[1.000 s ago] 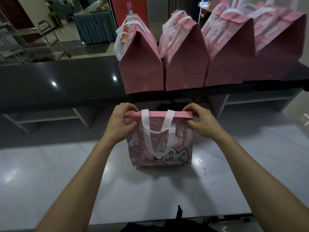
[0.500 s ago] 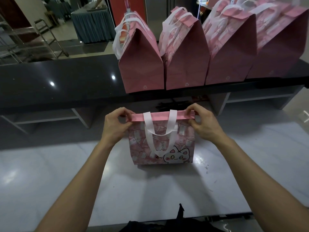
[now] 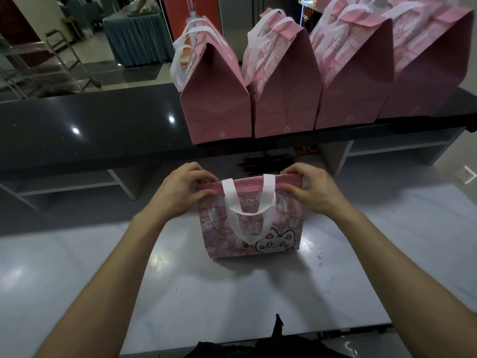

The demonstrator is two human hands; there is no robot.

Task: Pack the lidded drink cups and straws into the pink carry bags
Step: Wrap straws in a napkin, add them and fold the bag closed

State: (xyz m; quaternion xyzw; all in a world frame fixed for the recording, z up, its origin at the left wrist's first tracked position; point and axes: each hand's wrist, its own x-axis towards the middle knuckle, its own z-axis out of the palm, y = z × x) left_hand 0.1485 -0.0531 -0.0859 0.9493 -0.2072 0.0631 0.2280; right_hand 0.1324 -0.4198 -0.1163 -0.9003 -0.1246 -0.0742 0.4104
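Pink carry bag [image 3: 251, 223] stands upright on the pale table [image 3: 232, 301], centre, w/ white loop handle [image 3: 247, 213] hanging down its front. Looks like thin non-woven fabric: light, soft, floppy, prob. crushes or tips easily, not slippery. Best hold is the folded top hem at both corners, or the handles for lifting. Left hand [image 3: 180, 189] pinches the top left corner, fingers curled over the hem; right hand [image 3: 309, 192] pinches the top right corner likewise. Bag sits between the two hands, top edge pressed together. Can't see inside, so contents unknown. Four more pink bags [image 3: 284, 81] stand in a row on the dark shelf [image 3: 90, 125] behind, well apart from the hands.
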